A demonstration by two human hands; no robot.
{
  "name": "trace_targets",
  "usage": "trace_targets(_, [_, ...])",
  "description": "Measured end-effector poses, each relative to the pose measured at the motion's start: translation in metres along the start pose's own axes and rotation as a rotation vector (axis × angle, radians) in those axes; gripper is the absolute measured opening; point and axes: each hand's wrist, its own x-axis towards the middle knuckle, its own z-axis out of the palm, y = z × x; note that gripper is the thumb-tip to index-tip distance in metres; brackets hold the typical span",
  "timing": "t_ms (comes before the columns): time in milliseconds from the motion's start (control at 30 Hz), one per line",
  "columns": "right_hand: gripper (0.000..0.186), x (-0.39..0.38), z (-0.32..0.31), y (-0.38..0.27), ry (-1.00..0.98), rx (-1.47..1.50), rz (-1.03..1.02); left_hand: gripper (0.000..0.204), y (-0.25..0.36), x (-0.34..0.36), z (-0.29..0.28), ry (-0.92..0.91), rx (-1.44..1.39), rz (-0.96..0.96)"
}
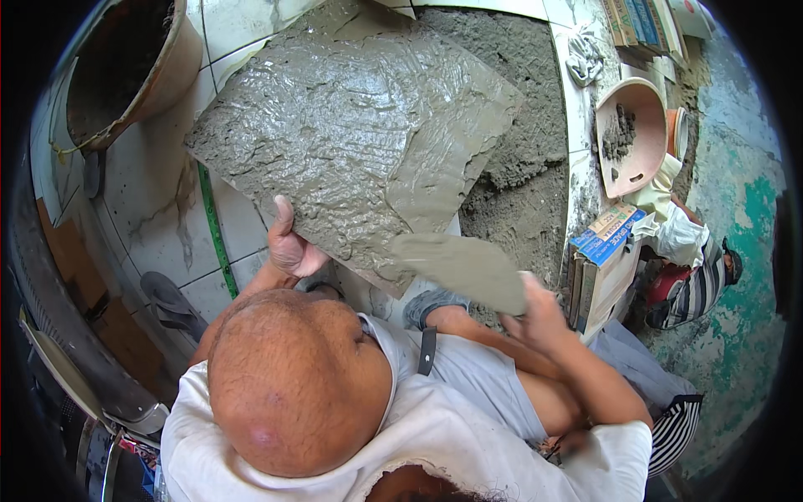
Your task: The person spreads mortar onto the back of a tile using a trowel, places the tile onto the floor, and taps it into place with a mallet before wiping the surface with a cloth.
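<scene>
My left hand (291, 243) grips the lower edge of a large tile (360, 125) that is tilted up and coated all over with wet grey mortar. My right hand (537, 311) is closed on the handle of a trowel (460, 266), whose mortar-smeared blade touches the tile's lower right edge. Behind the tile a bed of rough grey mortar (523, 151) covers the floor. A bald head and white-shirted shoulders (301, 376) fill the lower part of the view.
A mortar-caked bucket (125, 67) stands at the top left on laid white floor tiles (150, 192), beside a green strip (213, 226) and a sandal (167, 297). To the right are a pink scoop (627, 134) holding mortar, cardboard boxes (602, 259), and another person (698, 276) in striped clothing.
</scene>
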Motion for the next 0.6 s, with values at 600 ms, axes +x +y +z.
trace_targets(600, [0.036,-0.060,0.010,0.060,0.051,-0.390,-0.012,0.090,-0.001,-0.002,-0.007,0.005,-0.055,-0.021])
